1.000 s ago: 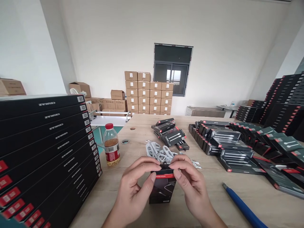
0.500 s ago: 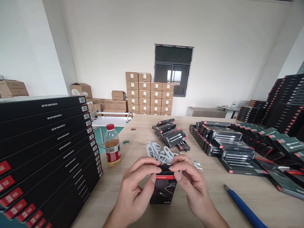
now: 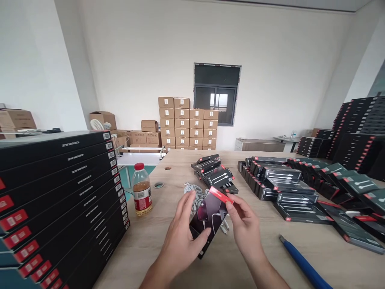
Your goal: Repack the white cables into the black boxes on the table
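A slim black cable box [image 3: 214, 210] with a red top band and a printed cable picture is held tilted above the table, its top leaning right. My left hand [image 3: 182, 230] grips its lower left side, thumb across the printed face. Around the upper right corner, my right hand [image 3: 244, 218] pinches the box by its red band. Just behind the box lies a bundle of pale grey cables [image 3: 197, 193], partly hidden by my left hand and the box. Beyond that is a loose pile of similar black boxes [image 3: 218, 174].
Large black boxes form a tall stack [image 3: 69, 200] on the left. Beside it stands a bottle with a red cap [image 3: 142, 190]. Rows of small cable boxes [image 3: 279, 180] cover the table's right side. A blue-handled tool [image 3: 303, 261] lies at the front right. Cartons [image 3: 188, 122] stand at the back.
The box was upright with both hands at its top flap. Now it is lifted and tilted to the right, its top flap no longer visible, and my left hand has slid down its side.
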Demonstrator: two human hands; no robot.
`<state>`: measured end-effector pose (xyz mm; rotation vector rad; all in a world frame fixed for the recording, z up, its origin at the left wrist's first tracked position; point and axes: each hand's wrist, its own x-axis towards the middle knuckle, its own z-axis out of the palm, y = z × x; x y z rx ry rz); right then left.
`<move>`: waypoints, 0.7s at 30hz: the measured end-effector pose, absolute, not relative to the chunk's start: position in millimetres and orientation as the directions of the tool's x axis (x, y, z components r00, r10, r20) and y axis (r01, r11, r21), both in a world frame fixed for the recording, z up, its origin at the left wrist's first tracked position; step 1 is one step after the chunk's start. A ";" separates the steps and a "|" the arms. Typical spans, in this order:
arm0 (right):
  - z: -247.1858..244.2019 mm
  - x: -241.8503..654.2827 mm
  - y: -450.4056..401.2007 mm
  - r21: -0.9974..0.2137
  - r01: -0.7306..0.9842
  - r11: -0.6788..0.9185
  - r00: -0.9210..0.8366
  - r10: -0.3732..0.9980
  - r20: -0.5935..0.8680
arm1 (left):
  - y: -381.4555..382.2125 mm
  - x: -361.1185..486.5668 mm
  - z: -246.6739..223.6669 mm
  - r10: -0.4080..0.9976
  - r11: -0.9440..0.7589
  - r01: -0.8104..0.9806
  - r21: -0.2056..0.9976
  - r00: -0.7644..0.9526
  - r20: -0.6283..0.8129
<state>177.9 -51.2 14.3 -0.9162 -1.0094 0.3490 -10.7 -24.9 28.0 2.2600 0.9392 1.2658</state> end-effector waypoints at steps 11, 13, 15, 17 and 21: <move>-11.8 197.9 -23.4 -0.720 -0.514 0.465 0.647 0.762 0.030 | -21.3 -14.5 22.3 0.673 -0.716 0.576 0.395 0.416 0.612; -19.5 196.0 -26.8 -0.700 -0.568 0.433 0.617 0.787 -0.015 | -32.4 -11.2 22.7 0.646 -0.741 0.578 0.342 0.473 0.599; -29.7 198.6 -25.8 -0.693 -0.600 0.399 0.594 0.803 -0.051 | -41.7 -8.3 23.6 0.616 -0.758 0.589 0.282 0.501 0.608; -39.2 203.0 -19.7 -0.700 -0.632 0.334 0.530 0.845 -0.076 | -49.2 -10.3 28.3 0.554 -0.771 0.606 0.195 0.488 0.675; -47.5 204.0 -11.8 -0.787 -0.606 0.118 0.345 0.930 -0.126 | -78.2 -39.0 69.3 0.363 -0.745 0.666 0.043 0.351 0.863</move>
